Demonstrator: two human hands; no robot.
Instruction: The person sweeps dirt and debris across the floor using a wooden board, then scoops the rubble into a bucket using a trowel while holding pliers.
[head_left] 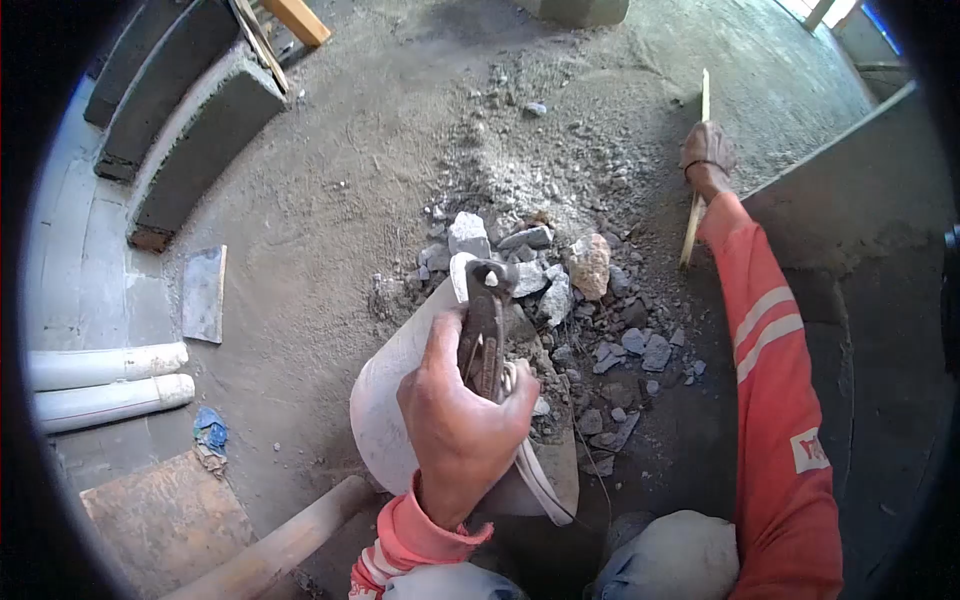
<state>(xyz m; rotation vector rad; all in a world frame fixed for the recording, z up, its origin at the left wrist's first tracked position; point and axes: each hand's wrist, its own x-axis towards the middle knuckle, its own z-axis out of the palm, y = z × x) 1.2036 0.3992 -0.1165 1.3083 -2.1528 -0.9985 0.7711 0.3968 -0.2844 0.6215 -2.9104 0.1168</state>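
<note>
My left hand (465, 410) is closed round a worn, dark metal tool (484, 335) with two long parts and a rounded head; its exact kind is unclear. The tool is over the rim of a white bucket (392, 385), which lies tilted with its mouth to the right. Broken rubble (610, 350) lies at the mouth, with larger pale stones (589, 267) near the rim. Stretched far forward, my right hand (709, 158) is wrapped round a thin wooden strip (693, 222), held near the floor right of the rubble.
Curved concrete steps (205, 150) rise at the upper left. White pipes (115, 390), a small board (204, 293) and a brown panel (165, 520) lie at left. A round pole (275, 540) lies at the lower left. A low grey wall (860, 190) stands at right.
</note>
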